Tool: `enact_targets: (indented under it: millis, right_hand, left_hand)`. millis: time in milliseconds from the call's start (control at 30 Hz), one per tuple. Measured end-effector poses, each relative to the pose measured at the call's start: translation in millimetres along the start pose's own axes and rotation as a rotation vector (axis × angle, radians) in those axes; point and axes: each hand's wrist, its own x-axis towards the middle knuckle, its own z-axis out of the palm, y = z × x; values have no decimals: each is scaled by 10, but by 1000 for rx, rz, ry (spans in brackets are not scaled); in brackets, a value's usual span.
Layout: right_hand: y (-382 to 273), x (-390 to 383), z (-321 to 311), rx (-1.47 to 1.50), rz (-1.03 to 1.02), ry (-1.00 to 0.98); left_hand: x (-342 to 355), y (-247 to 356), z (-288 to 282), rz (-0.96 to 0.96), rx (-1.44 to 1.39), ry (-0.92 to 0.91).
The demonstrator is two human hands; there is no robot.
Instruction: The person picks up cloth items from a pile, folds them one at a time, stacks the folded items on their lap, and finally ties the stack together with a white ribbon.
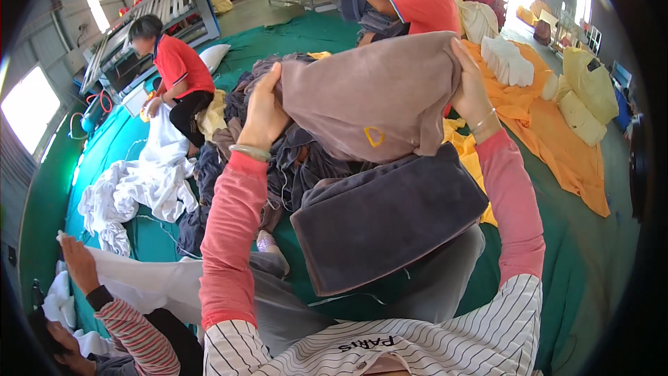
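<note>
The left hand [264, 115] is closed on the left edge of a brownish-grey cloth [369, 94], and its opposite edge is gripped by the right hand [475, 94]. The cloth is held up, stretched between the two, at upper centre of the frame — a small yellow mark [374, 137] is seen near its lower edge. Just below, at centre, a folded dark grey cloth [393, 226] is seen; whether the two cloths touch cannot be told. White fabric [156, 188] is heaped at left — orange fabric [550, 146] is spread at right.
</note>
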Motion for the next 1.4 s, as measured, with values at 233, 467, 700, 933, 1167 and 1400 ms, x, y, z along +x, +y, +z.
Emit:
enact_targets:
  millis: [233,467,700,933,1167,1400]
  right_hand:
    - [-201,-99,-206,399,120,-270]
    - [-212,-40,-163,217,45,75]
    - [-117,-45,-515,-84,-333,233]
    - [-291,-9,-771,-530,-334,198]
    - [-980,-565,-951,-18,-274,-178]
    - [-1333,-2014,-1158,19,-331,-90]
  left_hand:
    - [-451,42,585,-117,-412,-486]
    - [-223,277,564,256,578,-24]
    - [-359,315,557,352,893,221]
    - [-363,278,450,718,817,309]
    - [-1280,604,994,539,1017,136]
    - [-2115,307,759,510,897,-741]
